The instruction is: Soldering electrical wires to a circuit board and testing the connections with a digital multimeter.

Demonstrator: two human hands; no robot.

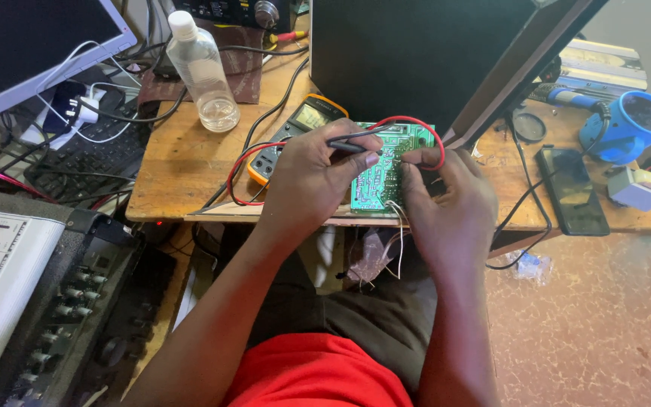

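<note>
A green circuit board (377,181) lies at the front edge of the wooden table (182,166). My left hand (312,177) pinches a black test probe (352,141) whose tip points right over the board. My right hand (446,197) grips a red-wired probe (425,154) at the board's right side. A red lead (246,162) loops back to the yellow-edged multimeter (299,128) behind my left hand. Thin white wires (397,226) hang from the board's front edge.
A clear plastic bottle (203,71) stands at the back left. A big dark monitor (431,60) leans behind the board. A phone (570,188), a blue tool (627,124) and a small white box (637,187) lie right. Audio gear (47,301) sits low left.
</note>
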